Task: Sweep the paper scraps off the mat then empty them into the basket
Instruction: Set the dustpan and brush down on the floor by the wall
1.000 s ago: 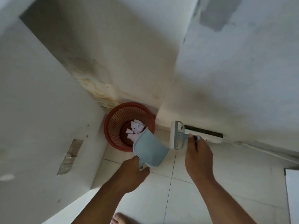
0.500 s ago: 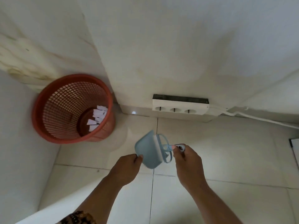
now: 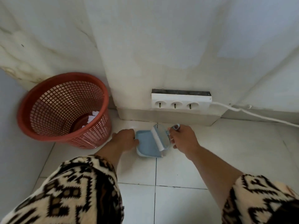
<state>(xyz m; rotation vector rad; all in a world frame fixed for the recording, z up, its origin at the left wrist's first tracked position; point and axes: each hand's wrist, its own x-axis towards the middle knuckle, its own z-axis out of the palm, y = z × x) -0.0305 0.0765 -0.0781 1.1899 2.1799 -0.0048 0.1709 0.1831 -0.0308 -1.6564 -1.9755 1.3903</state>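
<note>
Scraps [image 3: 92, 118] lie in the red basket [image 3: 103, 101], task seemingly done; left hand [image 3: 125, 139] grips the empty dustpan [image 3: 148, 147], right hand [image 3: 183, 137] the brush [image 3: 159, 138], low over the floor [image 3: 178, 167].

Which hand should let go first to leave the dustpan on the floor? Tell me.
Probably the left hand: the dustpan looks down on the tiles, while the right hand holds the brush in it.
</note>
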